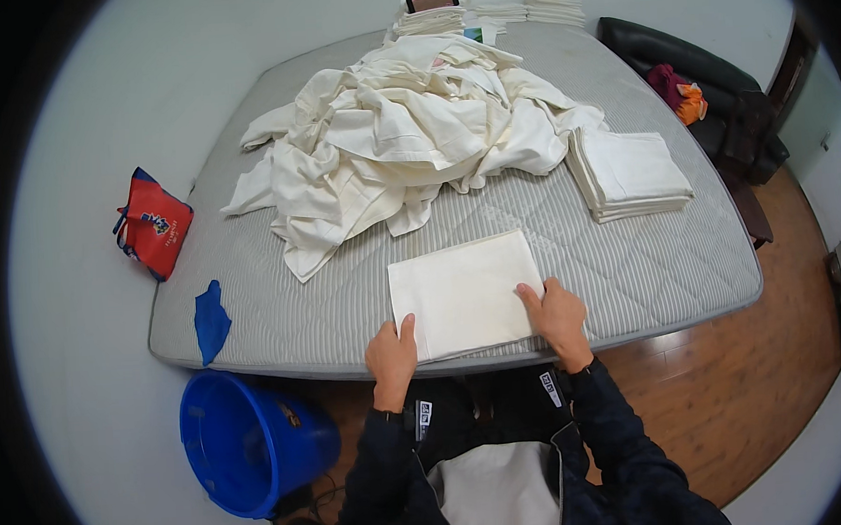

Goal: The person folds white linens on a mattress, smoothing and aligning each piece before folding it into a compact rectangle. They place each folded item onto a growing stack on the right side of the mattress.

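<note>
A folded white cloth [468, 295] lies at the front edge of a striped mattress [646, 267]. My left hand [391, 352] grips its left side near the front corner, thumb on top. On the right side, my right hand [555, 316] holds the cloth with its thumb above and its fingers hidden underneath. Beyond the cloth spreads a large crumpled heap of white cloths [415, 129]. A neat stack of folded white cloths [631, 172] sits to the right of the heap.
Left of the mattress are a red bag [158, 228] and a blue plastic bucket [259, 445]; a blue cloth [212, 322] lies at the corner. A phone [432, 1] rests on folded cloths at the back, near another stack [554, 5]. A dark sofa [685, 47] stands right.
</note>
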Demonstrator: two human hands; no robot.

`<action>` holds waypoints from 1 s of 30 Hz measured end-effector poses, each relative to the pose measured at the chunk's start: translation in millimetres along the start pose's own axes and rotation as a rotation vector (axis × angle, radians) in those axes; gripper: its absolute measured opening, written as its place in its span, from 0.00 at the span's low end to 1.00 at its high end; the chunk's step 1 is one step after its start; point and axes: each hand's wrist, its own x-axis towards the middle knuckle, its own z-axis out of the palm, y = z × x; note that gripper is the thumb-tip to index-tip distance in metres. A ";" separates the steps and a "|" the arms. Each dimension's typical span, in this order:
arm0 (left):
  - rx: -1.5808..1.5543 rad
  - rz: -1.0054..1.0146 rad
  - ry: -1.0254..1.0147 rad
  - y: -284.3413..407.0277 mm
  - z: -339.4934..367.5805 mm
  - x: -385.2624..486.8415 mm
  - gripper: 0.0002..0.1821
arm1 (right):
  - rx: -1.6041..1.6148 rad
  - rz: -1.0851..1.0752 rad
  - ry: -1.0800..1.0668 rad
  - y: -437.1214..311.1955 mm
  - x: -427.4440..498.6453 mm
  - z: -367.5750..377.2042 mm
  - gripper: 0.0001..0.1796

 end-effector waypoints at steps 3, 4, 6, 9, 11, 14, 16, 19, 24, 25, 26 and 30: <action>0.016 0.009 -0.021 1.8 0.0 3.1 0.32 | -0.018 -0.045 0.045 0.8 -3.3 5.5 0.35; 0.033 0.003 -0.038 3.0 -0.5 3.4 0.32 | -0.029 -0.036 0.038 0.9 -4.3 7.1 0.35; 0.048 -0.007 -0.071 5.4 -2.4 2.6 0.33 | -0.017 -0.026 0.058 1.3 -6.3 10.1 0.34; 0.026 -0.024 -0.117 7.1 -7.0 1.2 0.36 | -0.022 -0.040 0.114 2.4 -8.9 14.9 0.32; -0.015 -0.033 -0.158 6.1 -10.2 1.4 0.37 | -0.021 -0.043 0.139 3.0 -10.5 17.9 0.31; -0.018 -0.021 -0.175 2.7 -11.9 2.4 0.38 | 0.025 -0.051 0.175 2.2 -13.4 18.1 0.31; -0.057 -0.035 -0.174 -1.1 -10.7 3.7 0.38 | 0.094 -0.108 0.244 -0.7 -17.8 13.1 0.34; -0.076 -0.045 -0.201 -10.2 -5.5 8.6 0.37 | 0.128 -0.259 0.270 -10.6 -32.6 -0.6 0.40; -0.452 -0.095 -0.265 -31.1 6.9 23.6 0.30 | 0.059 -0.694 -0.029 -58.1 -71.3 0.1 0.48; -0.570 -0.098 -0.296 -35.0 8.0 24.4 0.28 | 0.045 -0.779 -0.050 -69.7 -77.0 5.5 0.49; -0.685 -0.140 -0.350 -38.6 7.6 25.4 0.26 | 0.010 -0.760 -0.111 -80.0 -79.0 12.1 0.49; -0.899 -0.184 -0.470 -45.1 -2.5 21.3 0.20 | -0.047 -0.812 -0.133 -112.0 -81.9 36.5 0.47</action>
